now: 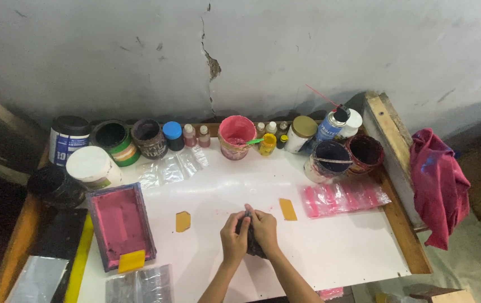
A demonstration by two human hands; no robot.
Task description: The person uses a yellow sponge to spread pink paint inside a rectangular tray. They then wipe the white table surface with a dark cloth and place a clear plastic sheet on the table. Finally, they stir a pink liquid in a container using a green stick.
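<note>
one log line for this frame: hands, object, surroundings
hands: left hand and right hand both grip small dark crumpled cloth | surface: white tabletop | nearby: flat yellow scraper

A blue-and-white labelled tin stands at the worktop's far left corner, a white tub with a printed label just before it. A blue-labelled spray can stands at the back right. Pink plastic bags lie below it; clear bags lie near the jars.
</note>
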